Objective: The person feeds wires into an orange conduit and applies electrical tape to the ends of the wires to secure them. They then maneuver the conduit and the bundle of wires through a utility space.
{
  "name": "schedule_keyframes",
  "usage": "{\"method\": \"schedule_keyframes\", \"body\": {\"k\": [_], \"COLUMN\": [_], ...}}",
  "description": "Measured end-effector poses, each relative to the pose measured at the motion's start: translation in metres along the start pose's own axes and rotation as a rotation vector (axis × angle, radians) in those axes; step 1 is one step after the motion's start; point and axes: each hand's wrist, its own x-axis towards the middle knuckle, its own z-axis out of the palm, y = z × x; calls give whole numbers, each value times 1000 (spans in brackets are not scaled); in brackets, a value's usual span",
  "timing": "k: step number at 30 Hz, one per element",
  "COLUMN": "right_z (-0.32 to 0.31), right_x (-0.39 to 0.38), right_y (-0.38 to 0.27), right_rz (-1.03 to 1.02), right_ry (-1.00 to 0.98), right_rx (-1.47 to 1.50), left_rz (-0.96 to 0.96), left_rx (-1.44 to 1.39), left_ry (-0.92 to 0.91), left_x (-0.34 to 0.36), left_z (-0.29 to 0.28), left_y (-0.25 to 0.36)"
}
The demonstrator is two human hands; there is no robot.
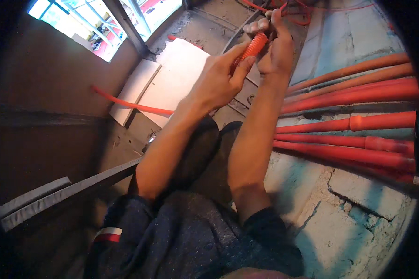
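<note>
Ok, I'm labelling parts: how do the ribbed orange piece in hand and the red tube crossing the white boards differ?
The ribbed piece has close ridges; the red tube looks smooth. The left hand grips the ribbed piece; no hand is on the red tube's visible part. Both are orange-red.

Floor [212, 31]: brown, dusty. Large white sheet [181, 69] lies flat on it, upper edge ragged. Narrower pale board [137, 83] lies just beside, to the left, dark line between. Dark debris [184, 21] is scattered past the sheet's far edge.
</note>
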Motion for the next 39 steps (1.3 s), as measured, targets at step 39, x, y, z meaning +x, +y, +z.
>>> {"method": "schedule_keyframes", "body": {"k": [39], "right_z": [-70], "right_x": [-16], "right_y": [-1], "right_rz": [236], "right_ry": [-259], "right_rx": [793], "left_rz": [-12], "left_rx": [184], "left_ry": [-356], "left_x": [-10], "left_z": [-23], "left_y": [-16]}}
